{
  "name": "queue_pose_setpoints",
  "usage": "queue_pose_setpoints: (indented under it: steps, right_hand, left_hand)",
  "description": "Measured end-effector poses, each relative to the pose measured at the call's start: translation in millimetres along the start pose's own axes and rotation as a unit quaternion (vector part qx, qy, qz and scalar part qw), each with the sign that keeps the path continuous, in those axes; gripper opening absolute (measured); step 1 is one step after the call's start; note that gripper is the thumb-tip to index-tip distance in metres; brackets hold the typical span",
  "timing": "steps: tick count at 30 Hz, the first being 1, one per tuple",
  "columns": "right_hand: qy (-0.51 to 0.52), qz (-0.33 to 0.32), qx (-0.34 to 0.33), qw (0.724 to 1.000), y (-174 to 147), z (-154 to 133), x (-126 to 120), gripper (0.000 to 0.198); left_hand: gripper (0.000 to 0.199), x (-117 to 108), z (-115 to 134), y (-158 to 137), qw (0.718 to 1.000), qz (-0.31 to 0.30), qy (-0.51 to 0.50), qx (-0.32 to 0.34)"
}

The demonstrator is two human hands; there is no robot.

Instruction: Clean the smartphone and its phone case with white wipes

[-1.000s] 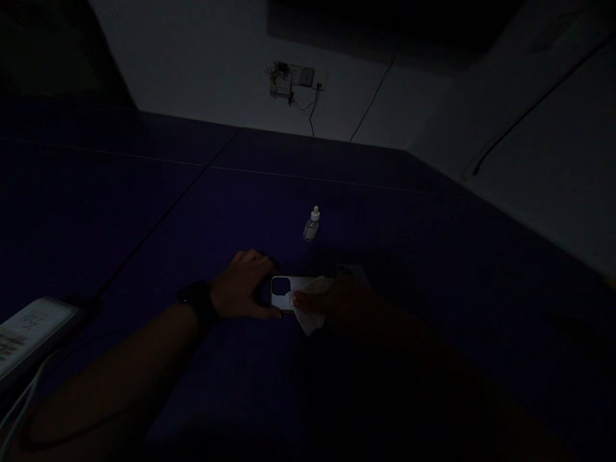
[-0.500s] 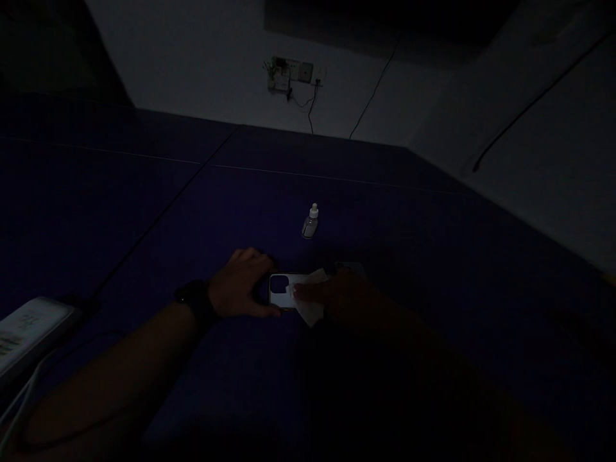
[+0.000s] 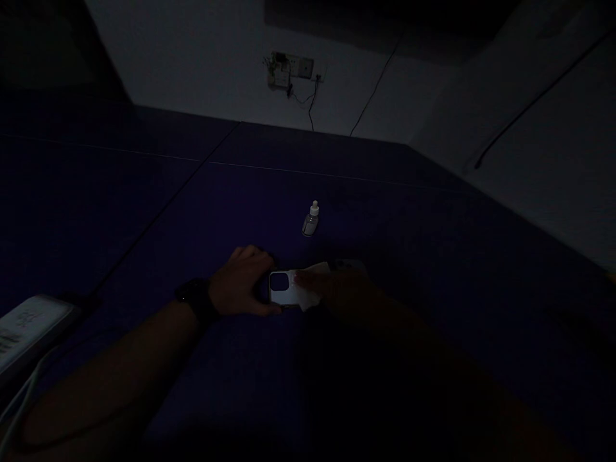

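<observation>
A pale phone case (image 3: 285, 296) with a large camera cutout lies flat on the dark blue surface. My left hand (image 3: 244, 282), with a dark watch (image 3: 195, 298) on its wrist, grips the case's left end between thumb and fingers. My right hand (image 3: 339, 292) presses a white tissue (image 3: 310, 300) against the case's face, right of the cutout. Its fingers are dim, and the tissue and hand hide the case's right part. Just beyond the right hand a phone-like object (image 3: 353, 264) shows in part. A small dropper bottle (image 3: 310, 222) with a white cap stands farther back.
A white power strip (image 3: 33, 327) with cables lies at the left edge. Sockets with plugs and cords (image 3: 293, 67) are on the far wall. A dark cable (image 3: 524, 112) runs along the right wall. The room is very dim.
The right hand has shifted the tissue slightly on the case, and the tissue now lies more bunched, its lower corner drawn up. The left hand keeps its hold on the case.
</observation>
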State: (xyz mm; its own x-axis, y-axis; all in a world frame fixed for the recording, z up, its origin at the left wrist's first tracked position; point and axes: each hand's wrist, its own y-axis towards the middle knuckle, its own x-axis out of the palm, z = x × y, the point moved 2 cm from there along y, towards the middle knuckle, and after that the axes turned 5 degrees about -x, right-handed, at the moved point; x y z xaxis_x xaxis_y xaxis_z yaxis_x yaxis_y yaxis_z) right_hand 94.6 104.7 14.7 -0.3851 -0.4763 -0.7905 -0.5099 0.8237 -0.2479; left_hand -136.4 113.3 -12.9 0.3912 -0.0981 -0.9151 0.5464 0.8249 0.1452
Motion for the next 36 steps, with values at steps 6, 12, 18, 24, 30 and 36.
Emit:
queue_pose_setpoints:
  steps: [6, 12, 18, 24, 30, 36]
  right_hand:
    - [-0.045, -0.049, -0.079, 0.995, -3.3, -0.4, -2.7, 0.026]
    - [-0.054, -0.008, 0.015, 0.998, -3.2, -7.1, -11.3, 0.035]
    - [-0.002, -0.042, 0.002, 0.999, -9.7, -0.9, -9.6, 0.024]
    - [0.023, 0.001, 0.053, 0.998, -1.3, 5.9, -3.1, 0.041]
    - [0.001, -0.035, -0.003, 0.999, -8.7, 2.3, -8.8, 0.023]
    - [0.063, 0.002, 0.106, 0.992, -6.0, -5.5, -13.2, 0.038]
  left_hand:
    - [0.061, 0.6, -0.3, 0.3, 1.000, -0.001, 0.004, -0.004]
    - [0.060, 0.5, 0.8, -0.2, 1.000, -0.001, 0.007, -0.005]
    - [0.061, -0.6, 1.4, -0.2, 1.000, 0.007, 0.005, -0.003]
    - [0.061, 1.9, -0.5, -0.3, 1.000, 0.007, 0.013, 0.003]
    - [0.062, 2.0, -0.4, -0.1, 1.000, 0.014, 0.013, 0.001]
    - [0.059, 2.1, 0.4, -0.7, 1.000, 0.008, 0.021, 0.006]
